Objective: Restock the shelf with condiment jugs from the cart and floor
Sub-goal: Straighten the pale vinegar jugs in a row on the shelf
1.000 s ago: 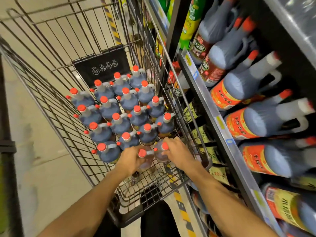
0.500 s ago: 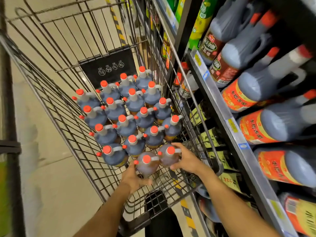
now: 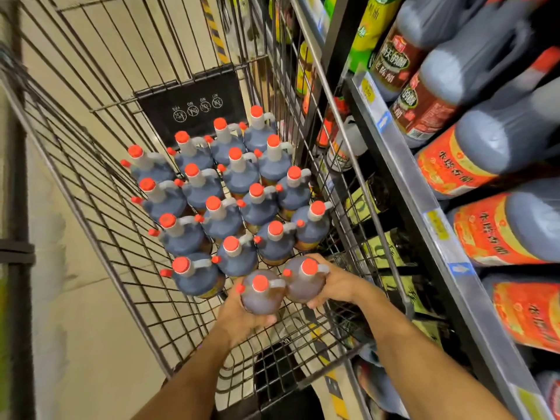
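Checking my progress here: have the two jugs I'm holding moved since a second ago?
Yes. Both jugs have come up and toward you, away from the rows standing in the cart.

The cart [image 3: 91,165] stands left of the shelf [image 3: 424,213], its right wall beside the shelf edge. Upright jugs [image 3: 224,213] stand in rows on the cart floor, grouped toward the right wall and the far end. At the near end of the group, the left hand [image 3: 242,319] holds one jug [image 3: 262,294] from below and the right hand [image 3: 336,283] holds a second jug [image 3: 304,278] just right of it; the two jugs touch. Shelf jugs [image 3: 497,225] stand in a row along the shelf edge.
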